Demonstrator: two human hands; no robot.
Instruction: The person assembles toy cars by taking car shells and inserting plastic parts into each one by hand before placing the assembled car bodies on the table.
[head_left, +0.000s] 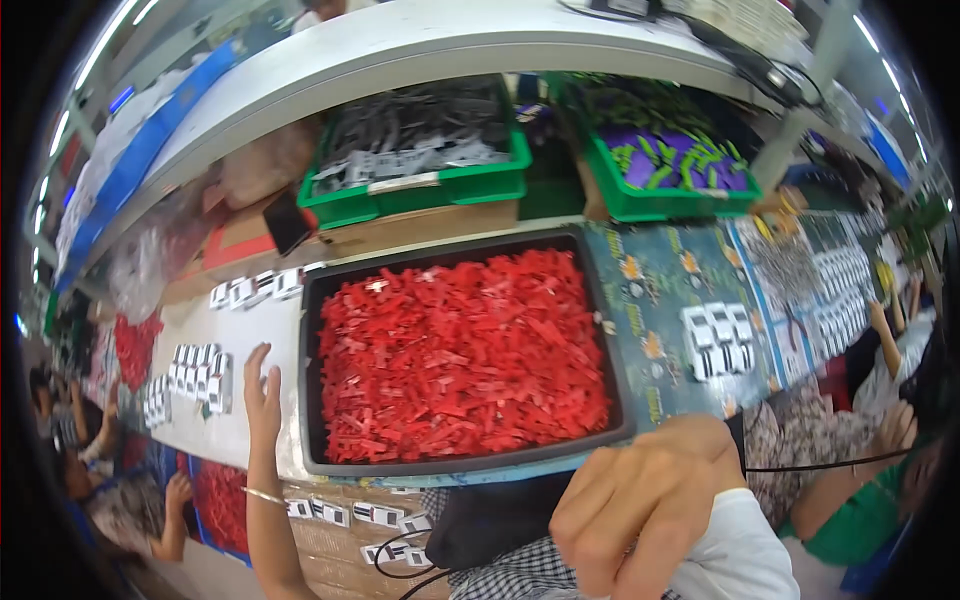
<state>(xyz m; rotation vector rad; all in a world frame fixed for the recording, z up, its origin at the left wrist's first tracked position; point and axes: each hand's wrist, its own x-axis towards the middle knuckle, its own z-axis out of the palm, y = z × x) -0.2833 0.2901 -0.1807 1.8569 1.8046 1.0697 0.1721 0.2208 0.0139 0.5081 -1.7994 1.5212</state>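
Red strips (pixel 465 355) fill the tray (pixel 460 464) beside our left hand (pixel 262 395), grip spread; for our right hand (pixel 640 490), we cannot tell.

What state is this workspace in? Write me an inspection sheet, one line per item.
Surface: pale tabletop at left, patterned teal cover at right.
Job's things: dark tray full of red strips; small white-and-black items grouped on both sides of it.
Clutter: dark flat object beyond the tray's far left corner; clear plastic farther left.
Hands: left hand open beside the tray, nothing seen in it; right hand curled by the near right corner, contents hidden.
Cables: thin black cable at lower right.
Surroundings: green bins below a white shelf; other people on both sides.
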